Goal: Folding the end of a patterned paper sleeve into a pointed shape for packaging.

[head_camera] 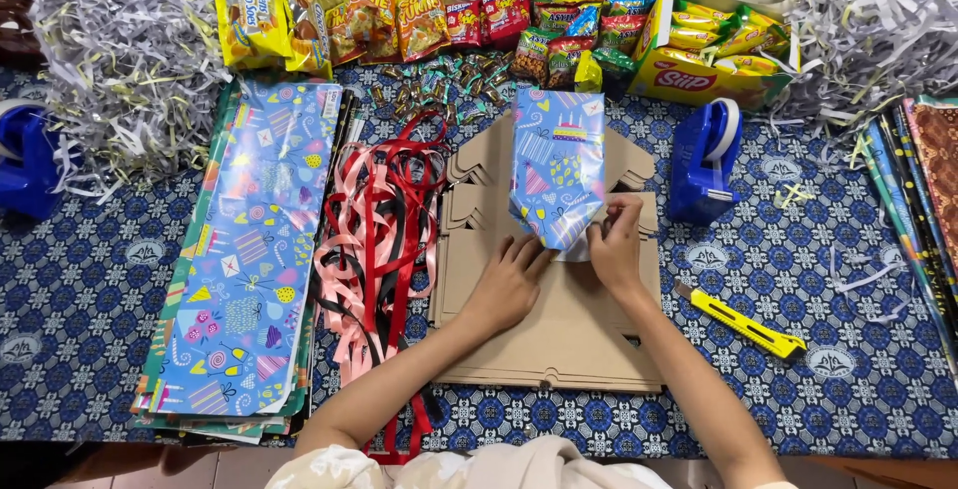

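Wrapped parcel (555, 165) in blue patterned gift paper is held at its lower, pointed end in the centre of the frame. That end is pinched closed in the grip of the right hand (614, 249), fingertips pressed on the folded tip, seemingly so that the flap is kept from springing open. The left hand (506, 284) is laid flat just beside the tip, fingers spread and holding nothing, with its fingertips touching the paper, apparently to steady it. The parcel is long and rectangular, printed with cakes, party hats and squiggles, and its side folds are drawn in to a triangle.

Beneath it a stack of flat brown cardboard pieces (559, 334) is spread on the desk (90, 289), which is covered by a blue patterned cloth. Red, pink and black ribbons (374, 240) lie left of centre, with sheets of matching gift paper (254, 249) further left. A blue tape dispenser (704, 160) and a yellow utility knife (743, 324) are kept at the right, within reach.
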